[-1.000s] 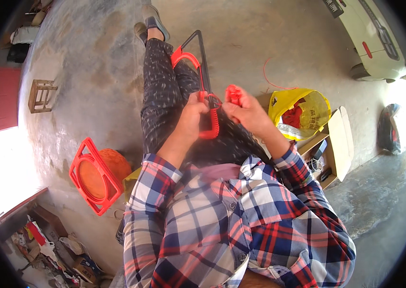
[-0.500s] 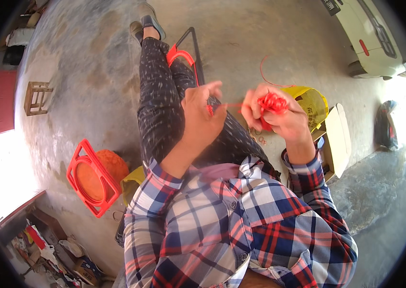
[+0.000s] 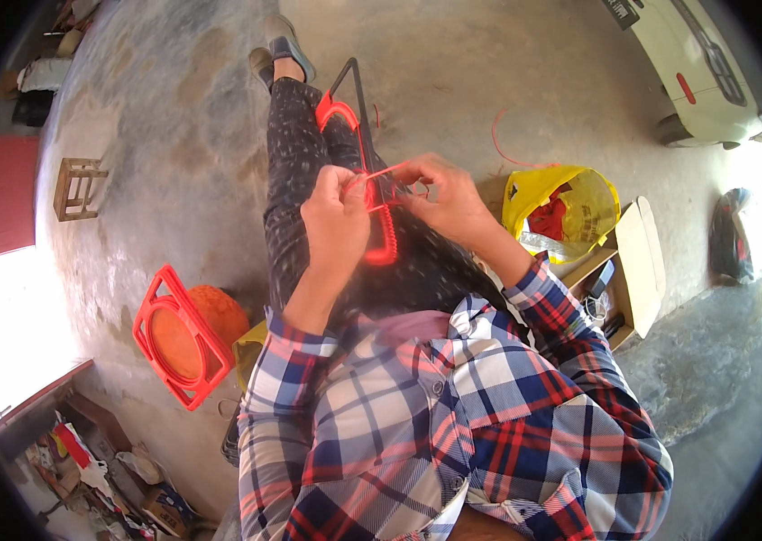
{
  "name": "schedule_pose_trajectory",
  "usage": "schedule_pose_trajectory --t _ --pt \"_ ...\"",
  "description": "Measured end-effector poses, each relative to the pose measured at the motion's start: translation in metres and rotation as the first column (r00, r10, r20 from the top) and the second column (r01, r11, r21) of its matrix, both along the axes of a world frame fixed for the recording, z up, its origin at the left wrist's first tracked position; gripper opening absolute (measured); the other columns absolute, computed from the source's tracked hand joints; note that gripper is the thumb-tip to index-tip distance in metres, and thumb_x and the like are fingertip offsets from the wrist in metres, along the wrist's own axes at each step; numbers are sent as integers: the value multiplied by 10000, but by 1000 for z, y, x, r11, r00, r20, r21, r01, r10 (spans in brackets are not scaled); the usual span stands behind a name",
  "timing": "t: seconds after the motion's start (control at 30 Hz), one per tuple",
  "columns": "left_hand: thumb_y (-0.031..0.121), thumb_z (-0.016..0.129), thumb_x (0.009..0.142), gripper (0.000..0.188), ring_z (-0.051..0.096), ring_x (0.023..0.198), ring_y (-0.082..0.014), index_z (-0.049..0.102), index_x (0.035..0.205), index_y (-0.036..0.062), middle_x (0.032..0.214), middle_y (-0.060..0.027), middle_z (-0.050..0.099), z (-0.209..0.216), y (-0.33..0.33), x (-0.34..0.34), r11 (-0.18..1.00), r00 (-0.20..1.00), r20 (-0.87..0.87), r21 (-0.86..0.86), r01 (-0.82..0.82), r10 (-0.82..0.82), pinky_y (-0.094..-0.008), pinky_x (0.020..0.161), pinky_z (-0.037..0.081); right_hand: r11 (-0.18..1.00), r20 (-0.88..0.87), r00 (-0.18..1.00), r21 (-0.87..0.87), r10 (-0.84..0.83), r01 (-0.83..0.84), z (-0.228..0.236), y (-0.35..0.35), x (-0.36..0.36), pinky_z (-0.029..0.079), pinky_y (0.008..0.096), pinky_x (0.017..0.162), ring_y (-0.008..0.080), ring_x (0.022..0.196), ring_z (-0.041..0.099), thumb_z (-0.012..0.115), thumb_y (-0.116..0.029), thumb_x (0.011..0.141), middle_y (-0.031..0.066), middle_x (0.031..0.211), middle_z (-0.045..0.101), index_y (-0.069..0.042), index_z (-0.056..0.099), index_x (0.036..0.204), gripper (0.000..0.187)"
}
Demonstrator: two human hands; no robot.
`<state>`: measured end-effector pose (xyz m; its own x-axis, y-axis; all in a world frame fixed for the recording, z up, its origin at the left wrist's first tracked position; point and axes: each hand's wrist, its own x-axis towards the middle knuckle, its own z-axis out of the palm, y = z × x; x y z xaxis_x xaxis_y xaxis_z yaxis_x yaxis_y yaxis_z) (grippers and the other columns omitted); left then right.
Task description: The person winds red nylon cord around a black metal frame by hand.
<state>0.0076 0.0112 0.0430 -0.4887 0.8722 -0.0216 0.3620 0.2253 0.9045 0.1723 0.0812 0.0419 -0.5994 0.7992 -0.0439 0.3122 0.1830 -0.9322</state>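
My left hand (image 3: 336, 209) is closed in a pinch on thin red cord (image 3: 385, 171) above my lap. The same cord runs to my right hand (image 3: 446, 200), whose fingers are bent and pinched on it. Both hands are at a black tubular frame (image 3: 350, 70) that lies along my legs. At its far part sits a red curved piece (image 3: 338, 110). Nearer me, red cord is wound in tight coils (image 3: 388, 236) along the frame, ending in a red bend. The fingers partly hide where the cord meets the frame.
On the right stand a yellow bag (image 3: 525, 194) with red material inside and an open cardboard box (image 3: 638, 270). A red cord strand (image 3: 495, 135) lies on the floor. To the left are an orange-red stool (image 3: 181, 338) and a small wooden stool (image 3: 79, 189). A vehicle (image 3: 710, 81) stands far right.
My right hand has moved left to meet my left hand, and the red cord bundle is no longer in it. My left hand has moved slightly left and closed in a pinch.
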Motion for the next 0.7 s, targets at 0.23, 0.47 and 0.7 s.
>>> schedule_pose_trajectory --t 0.23,0.47,0.7 --pt "130 577 951 101 429 600 -22 562 886 53 739 26 539 22 10 9 992 770 626 89 92 -128 -186 508 327 945 -490 844 -321 -218 58 38 -4 28 428 375 977 254 1063 577 582 -188 945 98 1160 600 -42 597 1135 240" --pt "231 615 895 152 489 753 -72 595 902 80 822 23 575 -19 16 2 985 843 537 -161 60 36 -294 708 409 895 -850 334 -444 -408 -36 112 32 191 285 242 547 61 514 312 434 -216 1026 -44 618 352 -81 525 920 195" --pt "118 566 824 246 534 802 -130 540 1054 37 892 -28 580 -49 19 0 984 549 829 -167 57 109 -275 766 448 794 -634 482 -437 -605 423 105 4 287 205 229 438 58 482 246 456 -233 1021 -34 604 325 -77 521 859 234"
